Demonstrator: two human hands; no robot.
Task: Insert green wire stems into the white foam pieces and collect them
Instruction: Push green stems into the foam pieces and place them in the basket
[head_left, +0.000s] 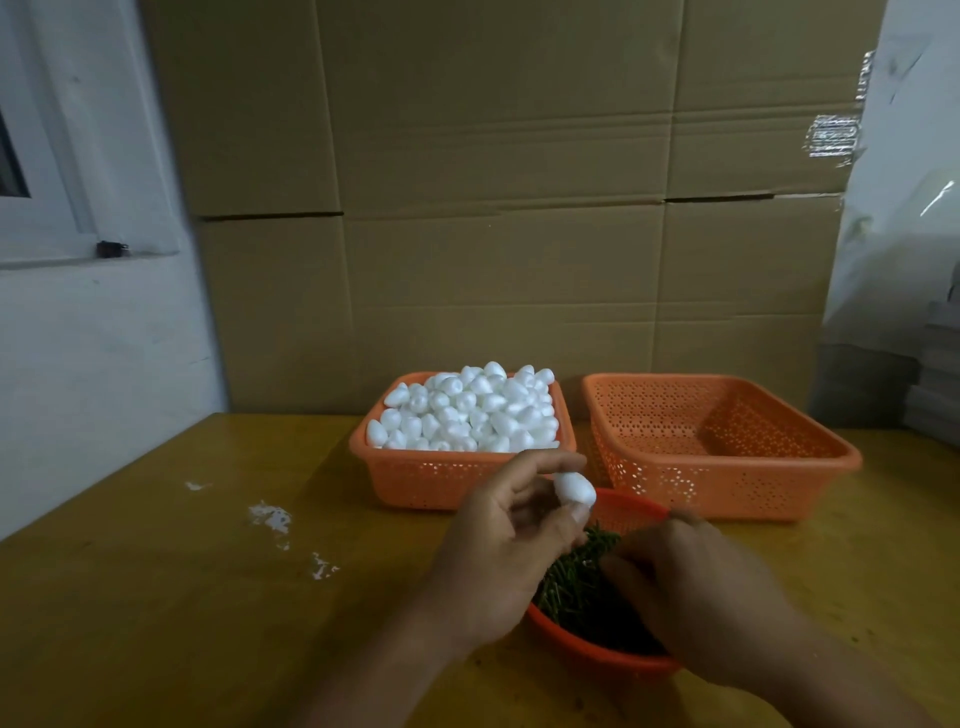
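My left hand (511, 540) pinches one white foam piece (574, 489) between thumb and fingertips, held above the near basket. My right hand (696, 582) reaches into the small round orange basket (597, 657), fingers curled down among the green wire stems (576, 582); whether it holds a stem is hidden. Behind, an orange basket (447, 475) is heaped with several white foam pieces (467, 410). To its right stands an empty orange perforated basket (727, 431).
The baskets sit on a yellow-brown wooden table (208, 597) with white foam crumbs (270, 517) on the left. Large cardboard boxes (493, 208) form a wall behind the table. A white wall and window frame are at the left, plastic sheeting at the right.
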